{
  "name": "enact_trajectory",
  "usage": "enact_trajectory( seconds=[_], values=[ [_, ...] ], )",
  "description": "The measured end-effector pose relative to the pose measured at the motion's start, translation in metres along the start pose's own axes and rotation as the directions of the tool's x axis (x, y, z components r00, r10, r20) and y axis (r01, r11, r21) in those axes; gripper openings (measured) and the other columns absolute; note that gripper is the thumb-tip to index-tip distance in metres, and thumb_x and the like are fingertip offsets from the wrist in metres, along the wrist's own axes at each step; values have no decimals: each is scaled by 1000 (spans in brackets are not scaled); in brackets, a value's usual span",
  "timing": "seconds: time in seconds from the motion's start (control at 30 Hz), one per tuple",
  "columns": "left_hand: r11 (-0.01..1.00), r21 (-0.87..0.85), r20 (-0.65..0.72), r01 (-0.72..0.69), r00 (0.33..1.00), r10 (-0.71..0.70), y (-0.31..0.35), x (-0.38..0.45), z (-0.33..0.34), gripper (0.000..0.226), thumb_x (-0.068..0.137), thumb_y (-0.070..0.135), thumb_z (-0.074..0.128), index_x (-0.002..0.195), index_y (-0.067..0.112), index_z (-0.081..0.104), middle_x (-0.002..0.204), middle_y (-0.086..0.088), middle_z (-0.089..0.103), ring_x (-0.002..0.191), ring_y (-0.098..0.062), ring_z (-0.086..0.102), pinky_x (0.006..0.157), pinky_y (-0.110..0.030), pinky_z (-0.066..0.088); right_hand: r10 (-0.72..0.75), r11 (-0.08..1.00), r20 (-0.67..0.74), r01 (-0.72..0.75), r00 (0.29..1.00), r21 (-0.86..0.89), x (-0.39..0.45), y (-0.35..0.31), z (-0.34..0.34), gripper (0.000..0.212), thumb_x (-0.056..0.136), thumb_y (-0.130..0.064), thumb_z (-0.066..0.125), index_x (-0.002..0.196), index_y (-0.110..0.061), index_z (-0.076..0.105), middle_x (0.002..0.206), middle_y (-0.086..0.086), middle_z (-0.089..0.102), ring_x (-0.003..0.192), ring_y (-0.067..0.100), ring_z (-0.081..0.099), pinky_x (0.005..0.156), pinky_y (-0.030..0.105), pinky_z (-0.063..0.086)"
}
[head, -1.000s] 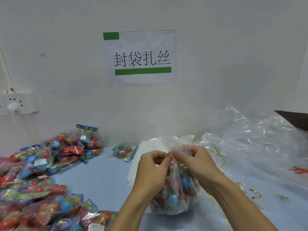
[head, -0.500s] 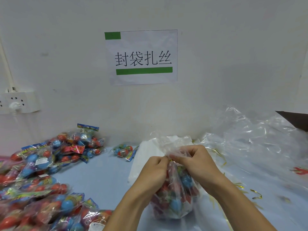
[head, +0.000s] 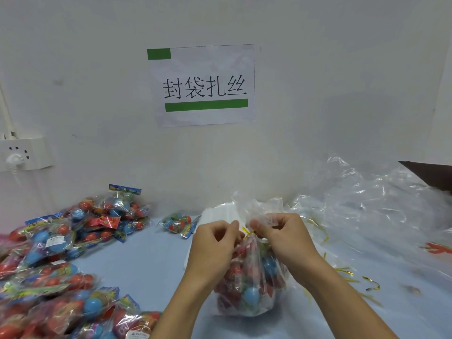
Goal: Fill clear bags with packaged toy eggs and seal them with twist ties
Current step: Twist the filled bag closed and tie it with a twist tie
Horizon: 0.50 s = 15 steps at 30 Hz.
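Two bare forearms, no sleeves visible

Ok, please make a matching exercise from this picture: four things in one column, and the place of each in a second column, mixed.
Things:
1. gold twist tie
2. paper sign
3. wall socket
4. loose egg packs

Places:
a. on the wall, far left
b. piled on the table, left side
c. at the neck of the filled bag, between the two hands
d. on the wall, centre

Pairs: 1-c, 2-d, 3-a, 4-b
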<state>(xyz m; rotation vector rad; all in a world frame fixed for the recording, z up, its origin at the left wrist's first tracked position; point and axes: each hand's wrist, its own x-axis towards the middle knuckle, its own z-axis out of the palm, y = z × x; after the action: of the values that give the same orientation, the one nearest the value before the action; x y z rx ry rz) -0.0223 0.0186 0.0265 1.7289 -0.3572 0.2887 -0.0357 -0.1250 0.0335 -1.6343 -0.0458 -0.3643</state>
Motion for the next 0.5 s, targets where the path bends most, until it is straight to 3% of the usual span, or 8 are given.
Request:
enact_trajectory(
  seconds=[0.1, 0.2, 0.3, 0.5],
  values=[
    [960, 132, -23, -248, 967, 253, -2, 1, -5, 11, 92, 11, 68, 82, 14, 68, 78, 5, 70, 76, -10, 70, 71, -25, 58, 15, 1000, -16, -15, 1000, 22, 0, -1, 0, 26, 91, -18, 73, 66, -24, 79, 67, -2, 75, 61, 6, 69, 54, 18, 49],
    [845, 323, 106, -426, 903, 415, -5, 0, -7, 22, 88, 1, 69, 96, 22, 71, 93, 14, 69, 84, -7, 65, 73, -18, 54, 30, 999, -28, -29, 999, 41, 1, 0, -1, 28, 91, -16, 73, 64, -22, 79, 66, -3, 74, 61, 5, 68, 53, 17, 47],
    [736, 459, 153, -498, 860, 486, -5, -1, -7, 20, 89, 4, 70, 98, 21, 73, 97, 13, 65, 80, -5, 61, 72, -22, 53, 38, 998, -14, -37, 999, 57, 0, -1, -1, 26, 91, -16, 73, 66, -20, 79, 70, -2, 76, 65, 6, 71, 60, 21, 50],
    [657, 533, 153, -533, 825, 545, -4, -2, -6, 10, 87, 12, 75, 93, 20, 76, 102, 8, 64, 79, -6, 60, 65, -24, 54, 35, 999, 8, -35, 999, 37, -1, -1, 0, 26, 93, -19, 72, 68, -25, 80, 74, 1, 77, 71, 12, 74, 65, 25, 53]
  ],
)
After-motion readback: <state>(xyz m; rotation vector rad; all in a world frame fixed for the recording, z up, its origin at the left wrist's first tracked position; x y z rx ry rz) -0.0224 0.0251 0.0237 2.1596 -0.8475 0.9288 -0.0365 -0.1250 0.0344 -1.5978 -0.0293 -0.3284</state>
